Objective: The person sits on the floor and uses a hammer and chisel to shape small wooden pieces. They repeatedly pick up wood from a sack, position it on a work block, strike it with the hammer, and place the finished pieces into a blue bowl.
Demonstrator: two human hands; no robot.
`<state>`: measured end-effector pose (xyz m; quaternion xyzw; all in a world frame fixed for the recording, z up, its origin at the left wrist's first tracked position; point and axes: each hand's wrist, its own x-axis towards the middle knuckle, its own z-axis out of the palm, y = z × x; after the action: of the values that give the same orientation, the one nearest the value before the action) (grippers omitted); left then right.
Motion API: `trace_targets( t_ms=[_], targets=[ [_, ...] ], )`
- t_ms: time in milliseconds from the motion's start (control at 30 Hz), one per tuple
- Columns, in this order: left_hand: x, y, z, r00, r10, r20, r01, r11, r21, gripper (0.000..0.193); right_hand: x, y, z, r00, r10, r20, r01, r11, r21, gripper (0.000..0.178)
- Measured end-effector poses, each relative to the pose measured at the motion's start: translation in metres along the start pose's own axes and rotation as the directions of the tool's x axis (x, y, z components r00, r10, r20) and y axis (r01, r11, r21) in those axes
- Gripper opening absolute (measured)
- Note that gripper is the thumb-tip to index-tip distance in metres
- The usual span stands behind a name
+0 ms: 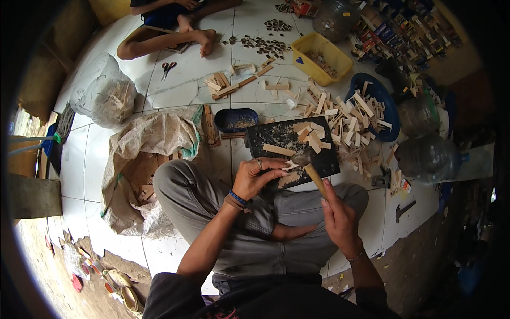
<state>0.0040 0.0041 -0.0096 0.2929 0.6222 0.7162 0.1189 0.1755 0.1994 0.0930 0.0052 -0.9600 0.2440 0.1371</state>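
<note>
My left hand (255, 176) pinches a small pale wood piece (290, 165) over the near part of a dark work board (260, 139). The fingers close round it, so its full shape is hidden. In my right hand (340, 217) is a hammer (317, 179), held by its wooden handle. Its metal head is right beside the pinched piece and my left fingertips; whether it touches cannot be made out. A wood strip (278, 150) lies on the board just beyond my left hand. Several short wood pieces (313, 136) and sawdust cover the board's far right part.
A pile of wood pieces (348, 125) spreads right, partly in a blue basin (394, 106). Beyond are a yellow tub (332, 76) and a blue tray (237, 126). A woven sack (151, 133) stands left. A second hammer (405, 211) lies right. Another person's leg (159, 43) shows far left, near scissors (168, 69).
</note>
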Motion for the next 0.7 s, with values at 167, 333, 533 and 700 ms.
trace_targets(
  t_ms=[167,333,533,700],
  targets=[
    [-0.001,0.0,0.0,0.999,-0.031,0.01,0.031,0.999,0.038,0.019,-0.003,-0.001,-0.001,0.98,0.08,0.18,-0.068,0.995,-0.073,0.061],
    [-0.001,0.002,0.001,1.0,0.027,-0.001,-0.027,0.999,0.045,0.023,-0.004,-0.002,0.007,0.996,0.084,0.039,-0.088,0.991,0.097,0.058],
    [-0.002,0.01,0.004,0.999,-0.011,-0.045,0.014,0.997,0.078,0.036,-0.009,-0.001,0.006,0.988,0.123,0.093,-0.133,0.986,0.102,0.056],
    [-0.003,0.01,0.004,0.998,-0.026,-0.055,0.03,0.996,0.079,0.039,-0.013,-0.003,0.006,0.974,0.171,0.148,-0.193,0.97,0.149,0.055]
  ],
)
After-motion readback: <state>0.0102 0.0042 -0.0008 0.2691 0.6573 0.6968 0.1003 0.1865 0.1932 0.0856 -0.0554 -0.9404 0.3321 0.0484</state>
